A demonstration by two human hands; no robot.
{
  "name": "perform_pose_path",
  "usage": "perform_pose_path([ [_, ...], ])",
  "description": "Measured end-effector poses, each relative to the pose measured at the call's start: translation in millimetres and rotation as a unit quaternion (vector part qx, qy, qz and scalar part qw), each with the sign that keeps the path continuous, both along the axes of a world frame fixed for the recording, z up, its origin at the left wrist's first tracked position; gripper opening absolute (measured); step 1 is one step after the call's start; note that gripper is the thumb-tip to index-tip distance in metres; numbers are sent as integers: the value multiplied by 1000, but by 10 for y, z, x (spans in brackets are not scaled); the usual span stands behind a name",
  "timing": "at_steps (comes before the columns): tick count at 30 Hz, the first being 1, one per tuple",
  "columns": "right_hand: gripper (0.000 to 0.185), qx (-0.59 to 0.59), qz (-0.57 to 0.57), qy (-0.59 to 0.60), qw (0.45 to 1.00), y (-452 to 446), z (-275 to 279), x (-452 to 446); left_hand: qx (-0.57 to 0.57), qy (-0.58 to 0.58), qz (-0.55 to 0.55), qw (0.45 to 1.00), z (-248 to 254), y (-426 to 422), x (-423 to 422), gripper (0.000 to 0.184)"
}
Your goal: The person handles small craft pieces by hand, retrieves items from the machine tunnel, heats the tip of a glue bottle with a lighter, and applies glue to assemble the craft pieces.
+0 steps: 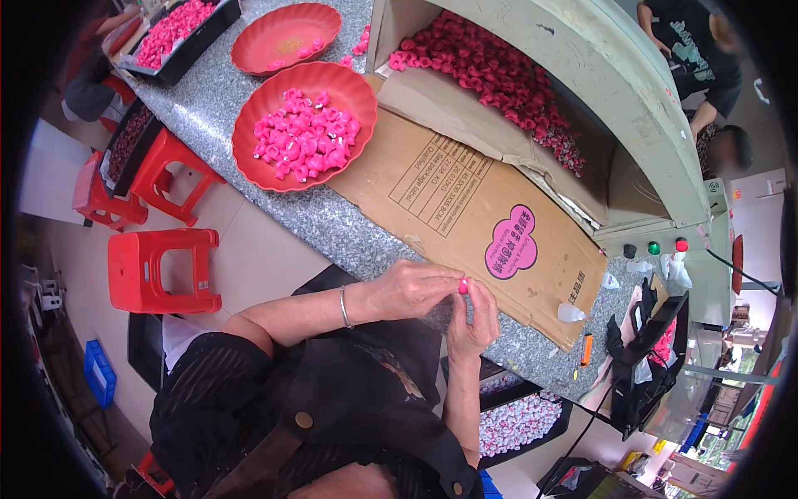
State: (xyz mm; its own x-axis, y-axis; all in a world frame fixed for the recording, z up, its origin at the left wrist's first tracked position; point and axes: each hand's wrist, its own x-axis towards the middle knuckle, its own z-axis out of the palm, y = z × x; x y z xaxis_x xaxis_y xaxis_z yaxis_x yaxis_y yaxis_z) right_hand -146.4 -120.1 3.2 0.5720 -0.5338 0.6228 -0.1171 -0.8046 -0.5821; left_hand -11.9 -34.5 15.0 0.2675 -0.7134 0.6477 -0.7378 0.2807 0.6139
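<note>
My left hand (411, 289), with a bracelet on its wrist, reaches in from the left over the counter's front edge. Its fingertips are pinched at a small pink piece (463, 287). From below, my right hand (474, 320) meets it, thumb and fingers closed on the same piece. The two hands are nearly touching. Beneath and beyond them lies a cardboard sheet (391, 187) with printed text and a pink label (510, 242). Up and to the left, a red scalloped bowl (249, 170) holds many similar pink pieces (307, 137).
A second red bowl (287, 29) and a black tray (204, 50) of pink pieces stand farther back. A metal housing (632, 75) shelters a pink heap (490, 66). Red stools (162, 270) are left. A small bottle (571, 313) and orange tool (588, 349) lie right. Other people are behind.
</note>
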Motion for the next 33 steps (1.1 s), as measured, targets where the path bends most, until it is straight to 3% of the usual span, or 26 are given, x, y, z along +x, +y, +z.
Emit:
perform_pose_path([
  [5, 32, -14, -14, 6, 1000, 1, 8, 33, -4, -5, 3, 1000, -29, -3, -23, 17],
  [8, 32, 5, -17, -1, 1000, 16, 29, 55, 2, 80, -8, 997, -69, -14, -30, 17],
  [20, 30, 6, -13, 2, 1000, 49, 8, 48, -14, 32, -16, 999, -94, 10, 16, 20],
  [29, 29, 17, -14, -8, 1000, 77, 27, 52, 76, 225, -33, 971, -124, 19, -8, 12],
  [33, 29, 24, -8, -9, 1000, 75, 35, 71, 42, 173, -17, 984, -118, 32, 4, 13],
])
